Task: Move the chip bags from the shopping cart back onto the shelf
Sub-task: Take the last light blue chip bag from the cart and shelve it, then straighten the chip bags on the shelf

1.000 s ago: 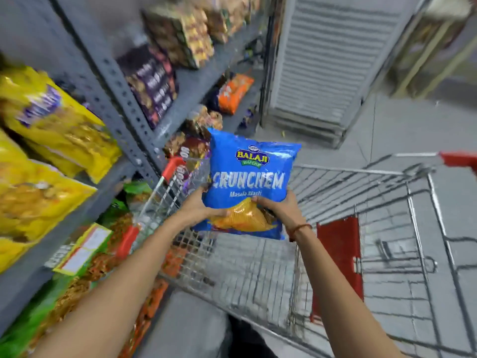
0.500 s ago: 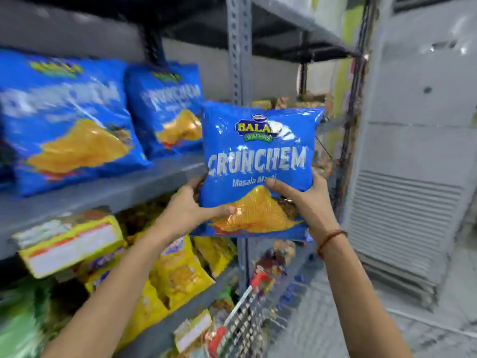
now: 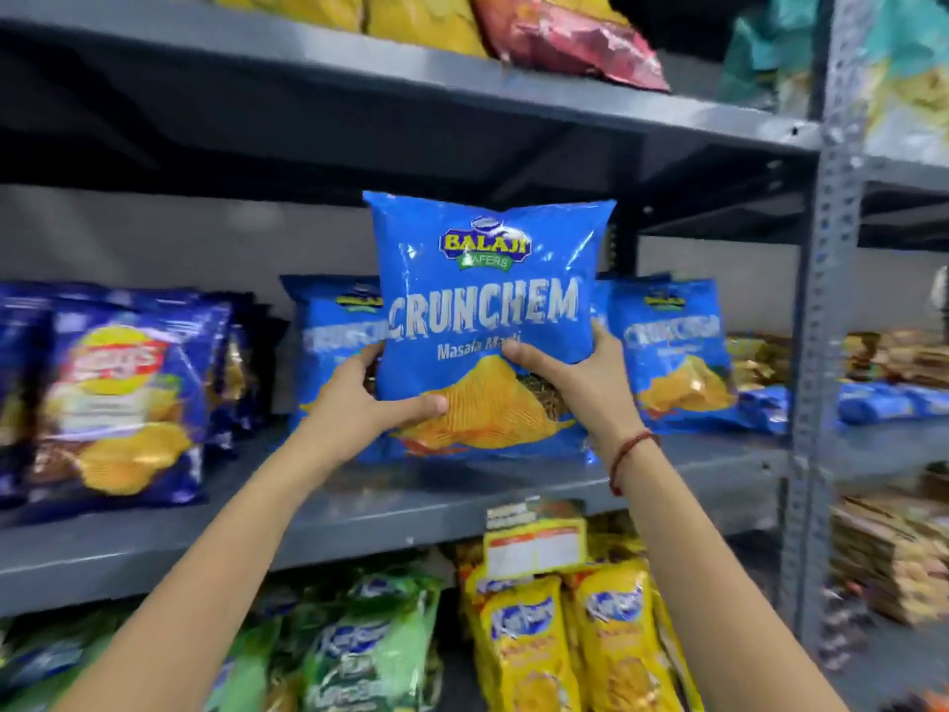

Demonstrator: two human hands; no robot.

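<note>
I hold a blue Crunchem chip bag (image 3: pixel 485 295) upright with both hands, just over the grey middle shelf (image 3: pixel 359 511). My left hand (image 3: pixel 367 403) grips its lower left corner and my right hand (image 3: pixel 570 382) grips its lower right side. Two matching blue Crunchem bags stand on the shelf behind it, one to the left (image 3: pixel 334 341) and one to the right (image 3: pixel 672 346). The shopping cart is out of view.
Dark blue chip bags (image 3: pixel 123 398) stand at the left of the same shelf. Yellow and red bags lie on the shelf above (image 3: pixel 565 28). Green (image 3: pixel 369 644) and yellow (image 3: pixel 580 634) packets fill the shelf below. A grey perforated upright (image 3: pixel 827 310) stands at the right.
The view has swung from the cart up to the shelf. Both hands have carried the blue bag up and in front of the middle shelf, between the matching bags.
</note>
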